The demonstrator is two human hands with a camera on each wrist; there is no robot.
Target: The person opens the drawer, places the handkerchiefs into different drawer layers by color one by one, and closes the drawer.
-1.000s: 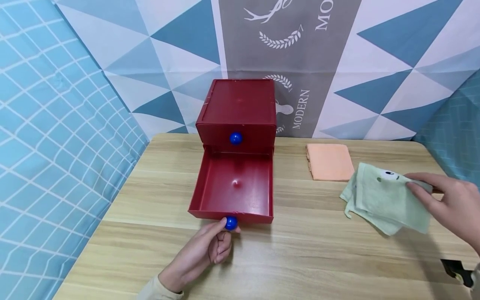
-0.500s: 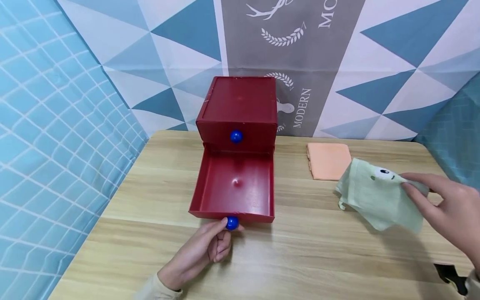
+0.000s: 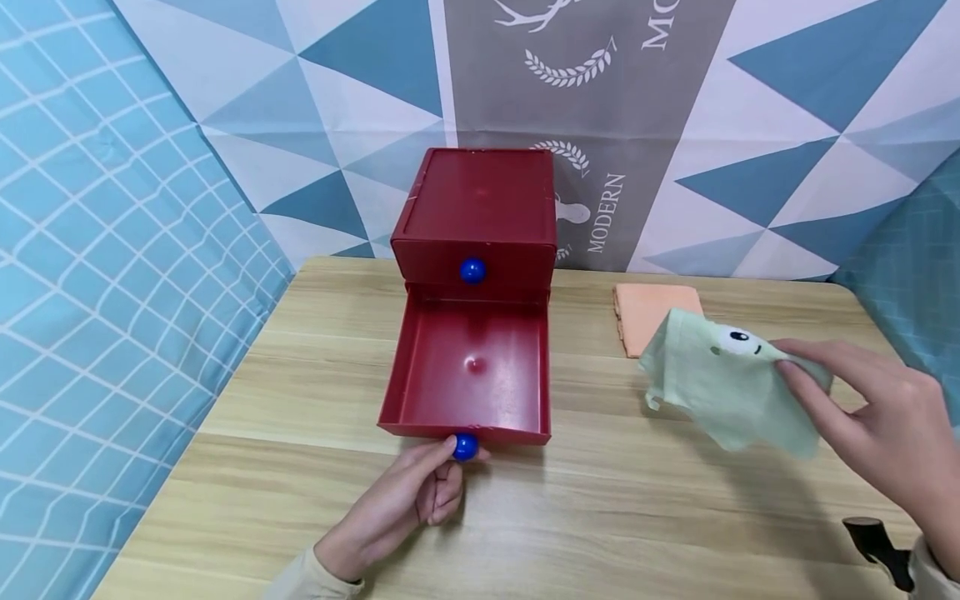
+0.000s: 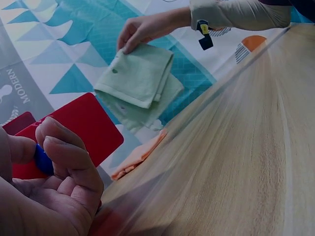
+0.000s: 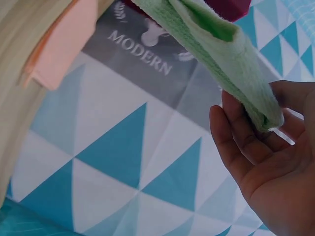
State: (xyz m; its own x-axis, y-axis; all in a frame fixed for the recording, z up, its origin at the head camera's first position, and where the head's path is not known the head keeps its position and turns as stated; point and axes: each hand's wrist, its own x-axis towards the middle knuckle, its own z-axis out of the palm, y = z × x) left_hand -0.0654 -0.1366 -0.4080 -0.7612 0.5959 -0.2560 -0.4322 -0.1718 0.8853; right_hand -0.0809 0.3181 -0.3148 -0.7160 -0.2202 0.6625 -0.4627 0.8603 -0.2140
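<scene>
A dark red drawer box (image 3: 480, 196) stands at the back of the table, its lower drawer (image 3: 468, 367) pulled out with nothing inside. My left hand (image 3: 408, 500) pinches the blue round knob (image 3: 466, 447) on that drawer's front between thumb and finger. To the right, my right hand (image 3: 877, 412) pinches one edge of a folded pale green towel (image 3: 735, 387) with an eye design. The towel hangs in the air above the table, and in the left wrist view its layers droop below the fingers. In the right wrist view, the green towel (image 5: 216, 54) runs up from between thumb and fingers.
A folded peach towel (image 3: 648, 312) lies on the wooden table (image 3: 600, 517) behind the green one. The upper drawer, with its own blue knob (image 3: 472, 271), is closed. Patterned cloth (image 3: 795, 192) hangs behind the table. A black strap piece (image 3: 873, 546) is by the right wrist.
My right hand has moved left with the green towel, which now partly covers the peach towel in the head view. The left hand stays on the knob, and the drawer has not moved.
</scene>
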